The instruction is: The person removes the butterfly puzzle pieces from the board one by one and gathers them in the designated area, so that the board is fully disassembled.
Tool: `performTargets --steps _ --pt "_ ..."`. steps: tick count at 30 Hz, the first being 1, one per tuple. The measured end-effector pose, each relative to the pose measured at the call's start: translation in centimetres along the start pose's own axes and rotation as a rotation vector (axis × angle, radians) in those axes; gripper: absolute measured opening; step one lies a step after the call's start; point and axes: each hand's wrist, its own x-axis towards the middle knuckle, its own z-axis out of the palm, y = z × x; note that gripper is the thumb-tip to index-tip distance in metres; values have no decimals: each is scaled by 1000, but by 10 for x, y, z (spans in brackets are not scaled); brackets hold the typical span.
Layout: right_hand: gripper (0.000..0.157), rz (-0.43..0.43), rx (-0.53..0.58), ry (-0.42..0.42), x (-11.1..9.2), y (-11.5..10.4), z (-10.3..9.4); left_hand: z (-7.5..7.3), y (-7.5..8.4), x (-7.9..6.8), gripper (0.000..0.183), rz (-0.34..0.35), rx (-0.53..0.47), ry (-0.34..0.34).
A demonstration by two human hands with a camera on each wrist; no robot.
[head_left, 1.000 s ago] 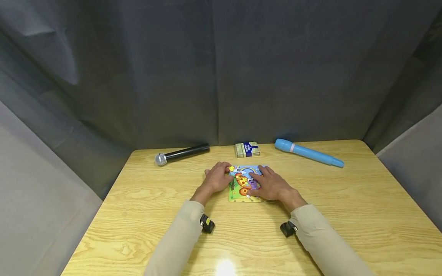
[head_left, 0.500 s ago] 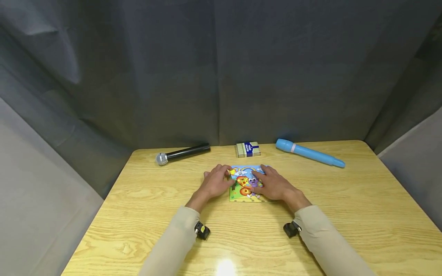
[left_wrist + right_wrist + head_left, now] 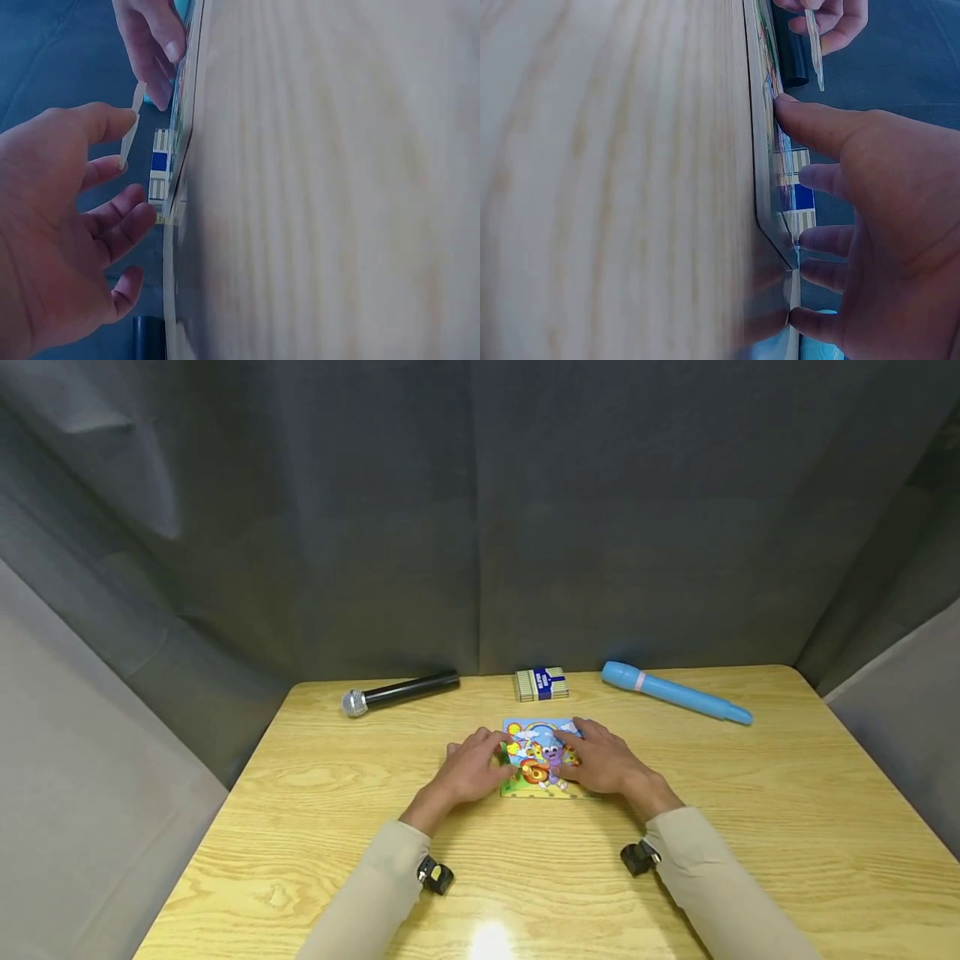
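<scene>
In the head view a flat, colourful cartoon picture puzzle (image 3: 551, 792) lies at the middle of the table. My left hand (image 3: 471, 770) is at its left side and pinches a thin puzzle piece (image 3: 129, 139) between thumb and index finger. In the left wrist view the piece is seen edge-on, raised above the board, with the other fingers loosely bent. My right hand (image 3: 603, 762) rests on the puzzle's right part with its fingers spread. The right wrist view shows its thumb (image 3: 810, 120) touching the picture and other fingertips near the board's edge.
Along the back of the wooden table (image 3: 300, 843) lie a black microphone (image 3: 408, 691) with a silver head, a striped box (image 3: 542, 684) with a blue band, and a light-blue, microphone-shaped object (image 3: 675, 692). A dark curtain (image 3: 480, 527) hangs behind.
My left hand has lifted the piece and moved it slightly right and nearer me, uncovering a sun at the picture's upper left. My right hand stays almost in place on the puzzle.
</scene>
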Motion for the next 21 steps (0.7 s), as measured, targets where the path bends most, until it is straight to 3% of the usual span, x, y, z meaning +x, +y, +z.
performTargets --steps 6,21 --pt "64 14 19 -13 -1 2 1 0 7 -9 48 10 34 -41" --pt "64 26 7 -27 -3 2 0 1 5 -28 39 88 17 -144"
